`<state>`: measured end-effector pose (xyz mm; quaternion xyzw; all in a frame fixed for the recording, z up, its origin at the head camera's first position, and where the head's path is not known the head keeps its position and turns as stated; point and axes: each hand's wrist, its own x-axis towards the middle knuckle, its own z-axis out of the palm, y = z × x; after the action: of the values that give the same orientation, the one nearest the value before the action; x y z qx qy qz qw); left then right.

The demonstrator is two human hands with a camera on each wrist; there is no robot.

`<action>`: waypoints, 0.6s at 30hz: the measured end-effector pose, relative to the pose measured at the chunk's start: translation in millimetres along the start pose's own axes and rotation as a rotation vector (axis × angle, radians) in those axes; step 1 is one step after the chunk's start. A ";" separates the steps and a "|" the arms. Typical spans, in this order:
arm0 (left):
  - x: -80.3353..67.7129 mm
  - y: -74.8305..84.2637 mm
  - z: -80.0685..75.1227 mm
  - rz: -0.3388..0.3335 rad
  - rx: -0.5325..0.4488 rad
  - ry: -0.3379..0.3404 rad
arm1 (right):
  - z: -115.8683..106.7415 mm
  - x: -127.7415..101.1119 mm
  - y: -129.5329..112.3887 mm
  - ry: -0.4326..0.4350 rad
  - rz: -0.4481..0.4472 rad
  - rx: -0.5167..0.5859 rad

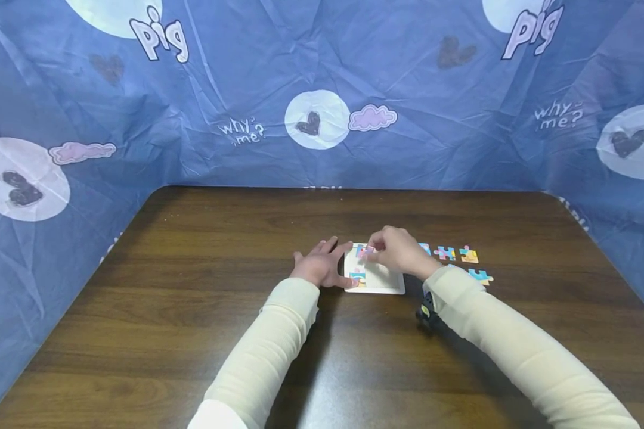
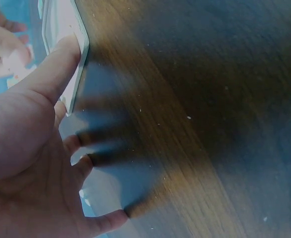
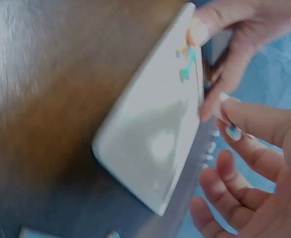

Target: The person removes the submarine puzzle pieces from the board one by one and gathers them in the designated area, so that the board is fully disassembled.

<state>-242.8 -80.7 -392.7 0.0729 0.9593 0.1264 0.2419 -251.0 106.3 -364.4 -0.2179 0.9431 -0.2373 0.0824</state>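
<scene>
A: So, your left hand (image 1: 320, 267) lies flat, fingers straight, thumb pressing the left edge of the puzzle tray (image 1: 378, 285) — probably to stop it sliding on the table (image 1: 193, 310).

B: And the right?

A: Your right hand (image 1: 399, 250) pinches a puzzle piece (image 1: 366, 252) over the tray's far-left corner (loose pieces (image 1: 456, 255) wait right of the tray).
</scene>
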 end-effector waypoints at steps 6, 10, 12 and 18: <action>0.7 -0.3 -1.0 0.008 -0.016 0.000 | -14.3 -7.7 9.4 -0.159 0.045 -0.013; -0.6 -0.2 -1.4 0.014 -0.009 0.005 | -15.5 -13.0 18.7 -0.129 0.039 -0.026; -3.3 1.0 -2.4 0.016 -0.006 0.008 | -14.7 -15.8 22.5 -0.113 0.029 -0.043; -6.1 4.5 -3.6 -0.002 -0.003 -0.009 | -7.6 -23.6 27.7 -0.107 0.008 -0.084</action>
<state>-238.9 -78.3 -385.7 0.0721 0.9581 0.1270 0.2466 -242.3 142.0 -369.9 -0.2298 0.9473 -0.1853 0.1245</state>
